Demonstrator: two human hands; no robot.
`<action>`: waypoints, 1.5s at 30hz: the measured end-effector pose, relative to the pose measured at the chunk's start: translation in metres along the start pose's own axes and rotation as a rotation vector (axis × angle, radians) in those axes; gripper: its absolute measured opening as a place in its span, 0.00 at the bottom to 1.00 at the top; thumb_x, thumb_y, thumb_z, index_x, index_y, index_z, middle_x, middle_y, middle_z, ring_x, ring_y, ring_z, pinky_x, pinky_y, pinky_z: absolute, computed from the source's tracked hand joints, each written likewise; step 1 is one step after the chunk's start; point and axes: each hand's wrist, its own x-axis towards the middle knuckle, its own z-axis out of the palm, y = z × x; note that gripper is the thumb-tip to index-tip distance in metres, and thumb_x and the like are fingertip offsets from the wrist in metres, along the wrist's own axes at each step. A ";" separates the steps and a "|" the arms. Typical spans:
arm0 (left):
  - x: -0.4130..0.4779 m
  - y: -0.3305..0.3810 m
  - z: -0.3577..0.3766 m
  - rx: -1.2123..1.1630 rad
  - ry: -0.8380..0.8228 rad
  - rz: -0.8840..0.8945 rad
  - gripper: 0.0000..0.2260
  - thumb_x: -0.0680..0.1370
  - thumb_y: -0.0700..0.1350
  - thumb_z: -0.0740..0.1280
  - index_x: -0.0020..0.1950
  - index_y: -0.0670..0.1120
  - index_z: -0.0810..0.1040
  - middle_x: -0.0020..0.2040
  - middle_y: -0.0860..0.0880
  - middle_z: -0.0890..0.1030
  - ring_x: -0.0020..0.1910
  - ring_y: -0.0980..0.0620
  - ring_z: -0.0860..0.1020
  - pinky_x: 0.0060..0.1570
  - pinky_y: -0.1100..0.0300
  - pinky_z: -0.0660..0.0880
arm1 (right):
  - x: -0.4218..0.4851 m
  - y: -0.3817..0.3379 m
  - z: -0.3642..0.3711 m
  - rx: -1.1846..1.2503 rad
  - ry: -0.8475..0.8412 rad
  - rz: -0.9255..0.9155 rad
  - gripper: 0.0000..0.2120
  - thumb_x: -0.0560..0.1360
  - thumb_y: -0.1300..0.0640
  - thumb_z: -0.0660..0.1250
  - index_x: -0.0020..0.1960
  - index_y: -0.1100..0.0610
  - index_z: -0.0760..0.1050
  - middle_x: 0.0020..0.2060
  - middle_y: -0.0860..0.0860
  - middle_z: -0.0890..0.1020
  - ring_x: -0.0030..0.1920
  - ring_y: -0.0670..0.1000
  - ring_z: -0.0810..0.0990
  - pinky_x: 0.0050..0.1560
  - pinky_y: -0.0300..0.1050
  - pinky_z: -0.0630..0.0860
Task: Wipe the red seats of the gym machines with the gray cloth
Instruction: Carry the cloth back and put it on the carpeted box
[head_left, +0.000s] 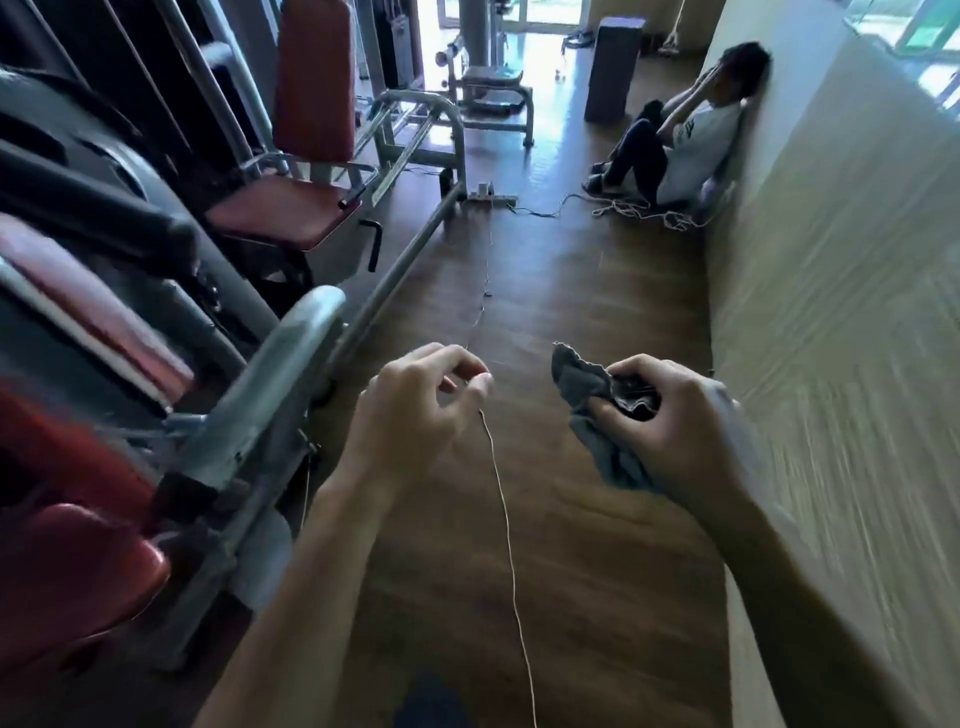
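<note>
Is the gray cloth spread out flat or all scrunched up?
Scrunched up. The gray cloth is bunched inside the right hand, with only crumpled ends sticking out above and below the fingers.

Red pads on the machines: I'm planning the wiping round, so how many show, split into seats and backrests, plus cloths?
Red seats: 2, one far, one near
Red backrests: 2, one upright, one blurred
Gray cloth: 1
Total: 5
</note>
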 end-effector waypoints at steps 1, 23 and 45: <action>0.016 -0.001 0.010 0.007 -0.002 -0.006 0.12 0.75 0.61 0.63 0.47 0.55 0.81 0.44 0.60 0.81 0.42 0.60 0.81 0.49 0.52 0.79 | 0.015 0.010 0.000 -0.006 -0.005 0.004 0.14 0.68 0.38 0.71 0.51 0.42 0.78 0.45 0.43 0.82 0.48 0.50 0.82 0.46 0.49 0.78; 0.550 -0.102 0.130 0.044 0.069 -0.132 0.07 0.77 0.54 0.67 0.46 0.53 0.83 0.43 0.56 0.82 0.41 0.58 0.81 0.49 0.52 0.79 | 0.579 0.093 0.077 0.033 -0.071 -0.036 0.14 0.68 0.40 0.73 0.50 0.44 0.80 0.44 0.44 0.83 0.47 0.49 0.82 0.46 0.48 0.78; 1.213 -0.211 0.297 0.040 0.039 -0.084 0.13 0.73 0.62 0.62 0.48 0.57 0.81 0.44 0.58 0.82 0.44 0.55 0.82 0.50 0.50 0.79 | 1.249 0.209 0.159 -0.015 -0.065 -0.052 0.16 0.69 0.39 0.72 0.52 0.45 0.80 0.46 0.43 0.83 0.49 0.49 0.81 0.47 0.47 0.76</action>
